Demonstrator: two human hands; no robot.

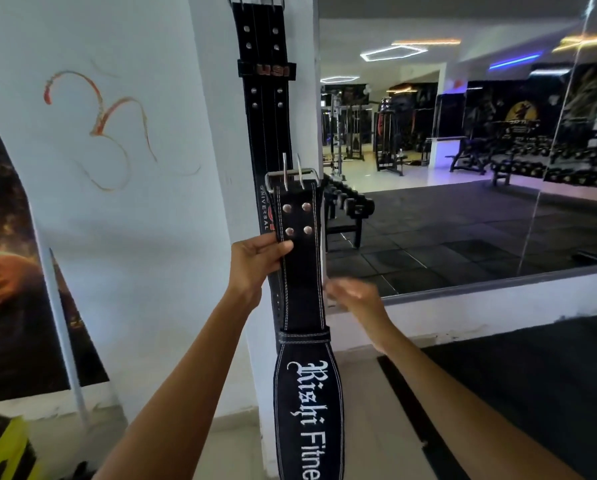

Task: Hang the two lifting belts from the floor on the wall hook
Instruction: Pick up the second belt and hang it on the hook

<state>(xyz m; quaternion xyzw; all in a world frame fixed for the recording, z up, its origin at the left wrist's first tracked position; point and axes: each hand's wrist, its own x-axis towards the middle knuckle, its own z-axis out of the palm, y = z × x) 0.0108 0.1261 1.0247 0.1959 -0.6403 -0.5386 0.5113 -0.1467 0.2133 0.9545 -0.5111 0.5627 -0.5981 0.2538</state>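
Observation:
A black lifting belt (266,109) with a small red logo hangs flat on the white pillar; its top runs out of the frame, so the hook is hidden. In front of it I hold a second black belt (302,292) upright, with white stitching and white lettering, its steel buckle (292,176) at the top with two prongs pointing up. My left hand (255,259) pinches this belt's left edge just below the rivets. My right hand (354,296) is blurred just right of the belt with loosely spread fingers, and I cannot tell whether it touches it.
A large wall mirror (463,168) to the right reflects gym machines and a dumbbell rack. A dark poster (16,271) covers the wall at left. The white pillar (207,168) stands directly ahead. Black floor mats (532,393) lie at lower right.

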